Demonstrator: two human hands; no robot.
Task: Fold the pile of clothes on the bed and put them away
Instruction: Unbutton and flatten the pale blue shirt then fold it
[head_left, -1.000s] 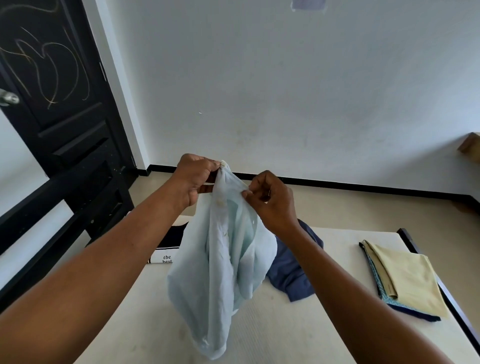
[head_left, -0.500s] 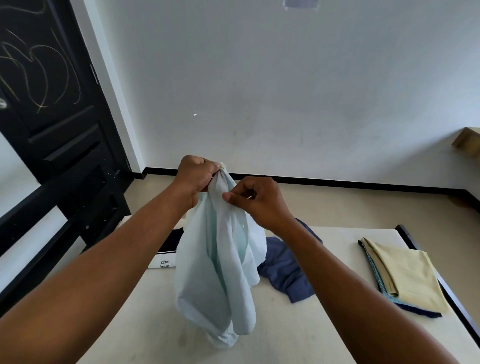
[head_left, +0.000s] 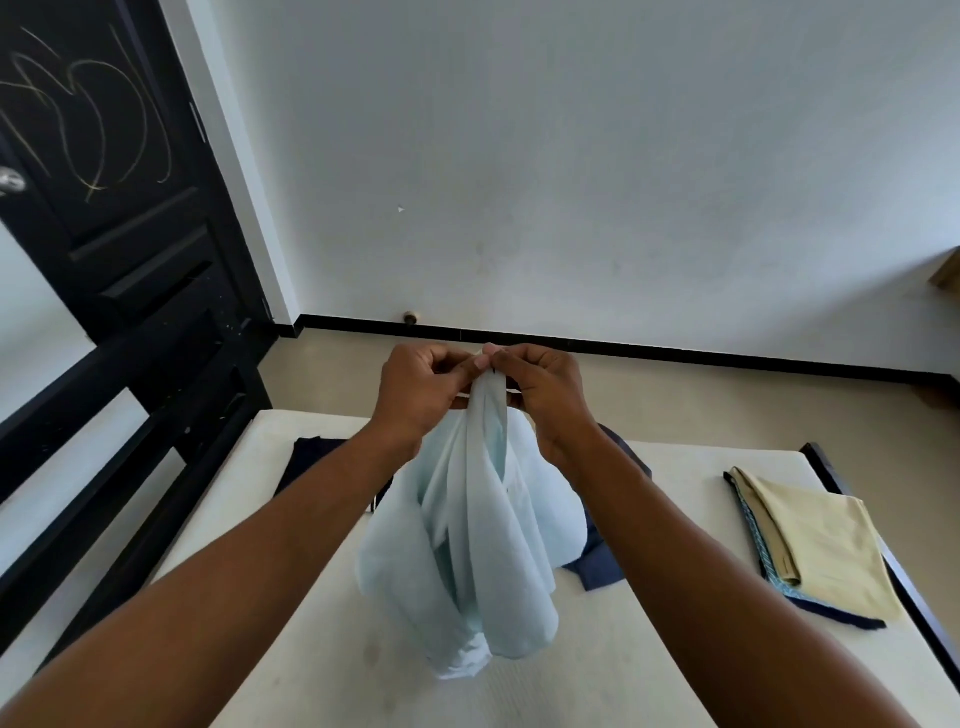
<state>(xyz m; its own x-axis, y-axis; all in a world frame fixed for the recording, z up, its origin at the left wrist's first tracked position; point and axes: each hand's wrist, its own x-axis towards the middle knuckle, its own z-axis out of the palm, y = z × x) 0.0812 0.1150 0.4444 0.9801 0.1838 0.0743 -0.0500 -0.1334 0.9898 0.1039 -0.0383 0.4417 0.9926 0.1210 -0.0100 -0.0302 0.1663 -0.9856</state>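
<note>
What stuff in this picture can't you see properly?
In the head view:
- Pale blue cloth: it hangs bunched from the left hand and right hand, so its type is unclear.
- Navy blue cloth: mostly behind the pale cloth and the right arm.
- Black garment: partly covered by the left arm.
- Patterned teal cloth: under the folded yellow cloth, only edges show.
- Wooden object: cut off by the right edge.

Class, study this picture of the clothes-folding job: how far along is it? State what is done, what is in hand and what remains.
Done: a folded stack, yellow cloth on top, lies on the right of the bed. In hand: the left hand and right hand pinch the top of the light blue garment, hanging unfolded. Left: the crumpled dark blue garment and the black garment beyond it, then putting everything away.
</note>
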